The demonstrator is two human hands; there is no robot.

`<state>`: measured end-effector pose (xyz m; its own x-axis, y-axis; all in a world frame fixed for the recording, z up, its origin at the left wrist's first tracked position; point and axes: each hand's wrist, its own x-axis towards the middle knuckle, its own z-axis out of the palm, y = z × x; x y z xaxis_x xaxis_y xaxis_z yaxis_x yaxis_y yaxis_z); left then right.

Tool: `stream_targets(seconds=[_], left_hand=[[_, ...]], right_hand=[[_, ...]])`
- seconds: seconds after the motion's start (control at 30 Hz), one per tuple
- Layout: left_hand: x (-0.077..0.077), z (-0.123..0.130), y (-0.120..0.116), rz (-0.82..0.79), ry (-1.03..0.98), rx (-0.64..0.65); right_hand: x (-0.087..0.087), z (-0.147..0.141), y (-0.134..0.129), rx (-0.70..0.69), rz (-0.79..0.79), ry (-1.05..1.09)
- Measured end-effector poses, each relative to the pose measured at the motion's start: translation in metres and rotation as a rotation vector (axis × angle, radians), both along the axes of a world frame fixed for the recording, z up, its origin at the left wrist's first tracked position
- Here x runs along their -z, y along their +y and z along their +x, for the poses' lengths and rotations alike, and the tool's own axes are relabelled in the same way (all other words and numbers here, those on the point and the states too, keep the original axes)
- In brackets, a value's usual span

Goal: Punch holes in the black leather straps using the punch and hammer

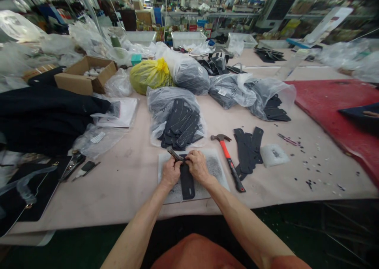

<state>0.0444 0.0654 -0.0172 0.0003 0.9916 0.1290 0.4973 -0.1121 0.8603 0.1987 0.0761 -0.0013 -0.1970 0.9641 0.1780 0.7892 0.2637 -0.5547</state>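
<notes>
A black strip (187,184) with rounded ends and a slot near its close end lies lengthwise on a white board (217,170) marked with dark specks. My left hand (171,171) is closed around a short, metal punch-like tool (174,153), tilted over the strip's far end. Across from it, my right hand (197,164) pinches the strip's far end; the fingertips partly hide what lies between them. To the right of the board rests a claw hammer (227,158) with a red and black handle. Several more black strips (247,148) are piled beyond it.
A clear bag (155,99) with many black strips sits behind the board. Further right are a small clear packet (274,155), a thin pink-handled tool (287,139) and scattered small bits. Snips (85,169) and dark fabric (44,115) lie left. A red sheet (331,103) covers the right side.
</notes>
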Motion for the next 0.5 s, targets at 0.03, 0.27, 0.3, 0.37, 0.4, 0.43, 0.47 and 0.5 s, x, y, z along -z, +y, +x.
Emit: stream_targets(seconds=[0.03,0.27,0.3,0.37,0.4,0.43,0.47,0.5], left_hand=[[0.0,0.0,0.0,0.0,-0.001,-0.001],[-0.002,0.0,0.0,-0.014,0.008,-0.023],[-0.002,0.0,0.0,-0.015,0.005,-0.023],[-0.003,0.0,0.0,-0.016,-0.002,-0.02],[-0.003,0.0,0.0,-0.018,-0.006,-0.019],[-0.003,0.0,0.0,-0.021,-0.01,-0.018],[-0.003,0.0,0.0,-0.025,-0.013,-0.019],[-0.002,0.0,0.0,-0.028,-0.016,-0.023]], right_hand=[[-0.001,0.0,0.001,0.001,-0.008,-0.005],[-0.006,-0.001,0.0,-0.005,-0.01,0.045],[-0.008,0.002,-0.003,-0.007,-0.005,0.097],[-0.015,0.014,-0.012,0.017,-0.035,0.205],[-0.019,0.023,-0.018,0.047,-0.068,0.249],[-0.023,0.033,-0.026,0.089,-0.101,0.284],[-0.027,0.046,-0.035,0.14,-0.13,0.31],[-0.03,0.06,-0.046,0.2,-0.146,0.329]])
